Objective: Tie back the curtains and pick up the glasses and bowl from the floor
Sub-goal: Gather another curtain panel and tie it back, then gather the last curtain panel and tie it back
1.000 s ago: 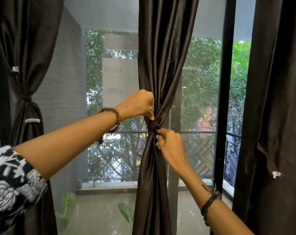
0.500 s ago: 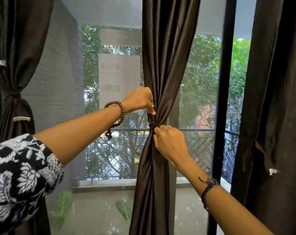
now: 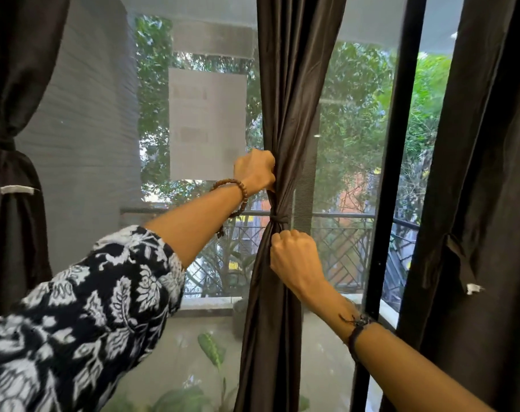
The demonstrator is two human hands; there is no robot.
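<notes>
Gripping the middle curtain [image 3: 285,120] just above its tie [image 3: 278,220], the left hand [image 3: 254,172] has its fingers curled into the dark fabric, a beaded bracelet [image 3: 233,191] on its wrist and a black-and-white floral sleeve [image 3: 83,316] further down the arm. Just below the tie, the right hand [image 3: 294,255] has its fingers clamped on the gathered cloth, a dark cord band [image 3: 355,331] on its wrist. The tie cinches this curtain into a narrow waist between the two hands, in front of the window glass [image 3: 351,138]. At the far left hangs another curtain [image 3: 12,84], already cinched by a tie of its own, with a white tag [image 3: 16,189] below it. At the right hangs a third curtain [image 3: 485,173], loose, its strap [image 3: 461,263] dangling with a white tip. A black frame post [image 3: 392,173] stands between the middle and right curtains. Beyond the glass are a balcony railing [image 3: 342,216], trees and a grey wall [image 3: 83,129]. Neither glasses nor bowl can be seen.
</notes>
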